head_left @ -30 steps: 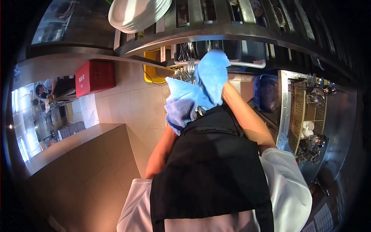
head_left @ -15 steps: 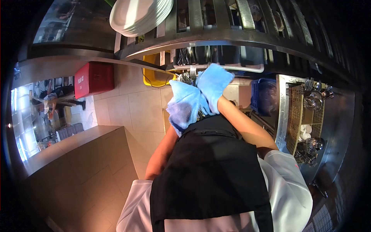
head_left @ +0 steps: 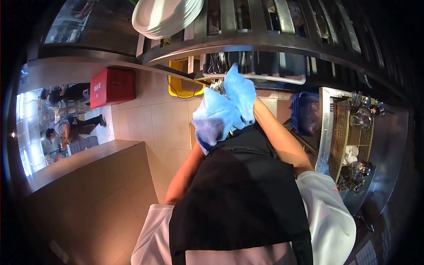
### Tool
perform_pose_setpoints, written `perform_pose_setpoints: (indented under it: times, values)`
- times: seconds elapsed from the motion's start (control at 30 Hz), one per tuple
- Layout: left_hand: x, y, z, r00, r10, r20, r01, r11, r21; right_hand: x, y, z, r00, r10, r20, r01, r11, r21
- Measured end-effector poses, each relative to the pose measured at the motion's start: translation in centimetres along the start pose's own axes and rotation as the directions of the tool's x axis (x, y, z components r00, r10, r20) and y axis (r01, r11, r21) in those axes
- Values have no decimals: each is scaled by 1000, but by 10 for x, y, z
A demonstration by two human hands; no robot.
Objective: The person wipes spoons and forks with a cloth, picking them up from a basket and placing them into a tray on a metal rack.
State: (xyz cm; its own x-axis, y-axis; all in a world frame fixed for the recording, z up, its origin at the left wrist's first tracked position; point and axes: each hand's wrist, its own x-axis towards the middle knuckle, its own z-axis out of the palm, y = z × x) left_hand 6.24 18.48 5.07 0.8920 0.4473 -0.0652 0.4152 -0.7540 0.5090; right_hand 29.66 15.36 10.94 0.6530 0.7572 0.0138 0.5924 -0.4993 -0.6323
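A light blue cloth (head_left: 216, 112) covers both my hands in front of the black apron (head_left: 234, 194). Beneath its left part is my left hand (head_left: 200, 149), gripping a bundle of cutlery (head_left: 218, 86) through the fabric. Metal handles and tips stick out at the top, and a little more metal shows near the apron. My right hand (head_left: 257, 110) is wrapped in the cloth's right part, pressed against the bundle's side. The fingers of both hands are hidden by the fabric.
Above is a slatted metal rack with stacked white plates (head_left: 170, 20). Under it sit a cutlery tray (head_left: 282, 79) and a yellow bin (head_left: 187, 88). A cutlery basket (head_left: 340, 132) and blue crate (head_left: 304, 112) are right, a red box (head_left: 112, 88) left. A person (head_left: 66, 128) bends far left.
My right hand has shifted the right part of the cloth slightly, so its upper corner now points up. The view has moved a little. The person at far left shows more fully.
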Motion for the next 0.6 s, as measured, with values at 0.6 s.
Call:
perform_pose_setpoints:
  times: [0.6]
  values:
    - [30,39,-25,947,224,-230,-184,966,184,-10,9,-3,968,137,212,-167,977,131]
